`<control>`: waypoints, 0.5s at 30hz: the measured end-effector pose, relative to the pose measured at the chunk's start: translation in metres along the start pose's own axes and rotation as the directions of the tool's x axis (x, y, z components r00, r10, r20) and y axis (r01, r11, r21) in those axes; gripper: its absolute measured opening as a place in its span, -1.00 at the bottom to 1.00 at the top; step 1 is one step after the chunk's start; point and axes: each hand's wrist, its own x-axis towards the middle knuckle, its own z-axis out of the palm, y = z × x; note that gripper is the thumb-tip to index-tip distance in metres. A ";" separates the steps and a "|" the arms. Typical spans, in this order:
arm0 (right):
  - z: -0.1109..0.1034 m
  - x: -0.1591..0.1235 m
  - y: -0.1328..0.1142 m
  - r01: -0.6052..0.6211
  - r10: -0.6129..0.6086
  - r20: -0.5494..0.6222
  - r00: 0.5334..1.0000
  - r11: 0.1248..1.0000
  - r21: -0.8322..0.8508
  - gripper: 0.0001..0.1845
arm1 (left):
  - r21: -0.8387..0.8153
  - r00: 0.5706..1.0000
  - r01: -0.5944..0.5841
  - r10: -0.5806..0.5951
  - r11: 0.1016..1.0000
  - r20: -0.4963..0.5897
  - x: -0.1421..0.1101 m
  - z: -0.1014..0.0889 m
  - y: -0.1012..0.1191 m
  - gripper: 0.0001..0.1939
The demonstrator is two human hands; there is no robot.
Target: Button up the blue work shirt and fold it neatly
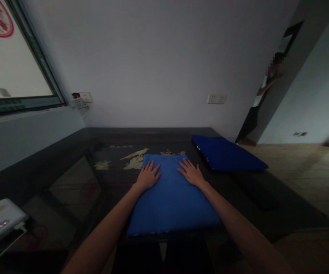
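Observation:
A light blue folded cloth, perhaps a garment, lies flat on the dark glossy table in front of me. My left hand rests on its upper left part, palm down with fingers spread. On the upper right part lies my right hand, also flat and with its fingers apart. Neither hand grips anything. The cloth's far edge shows a seam or band just beyond my fingertips.
A darker blue folded cloth lies at the right of the table. A white device with a cable sits at the near left. Wall sockets are behind the table. A person stands in the doorway at the right.

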 end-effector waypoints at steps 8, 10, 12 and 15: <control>-0.010 -0.002 0.009 0.045 -0.021 -0.165 0.986 0.988 0.146 -0.41 | -0.367 0.965 0.027 -0.119 0.930 -0.231 0.010 -0.021 -0.031 -0.59; -0.021 -0.004 0.018 0.015 0.029 -0.228 0.973 0.982 0.187 -0.48 | -0.349 0.939 0.126 -0.226 0.928 -0.261 0.011 -0.026 -0.045 -0.61; -0.035 -0.008 0.030 -0.096 0.141 -0.214 0.967 0.973 0.208 -0.56 | -0.313 0.918 0.248 -0.326 0.917 -0.227 0.010 -0.028 -0.057 -0.64; -0.054 -0.018 0.047 -0.290 0.304 -0.074 0.950 0.944 0.159 -0.60 | -0.334 0.900 0.372 -0.425 0.866 -0.099 0.009 -0.027 -0.065 -0.69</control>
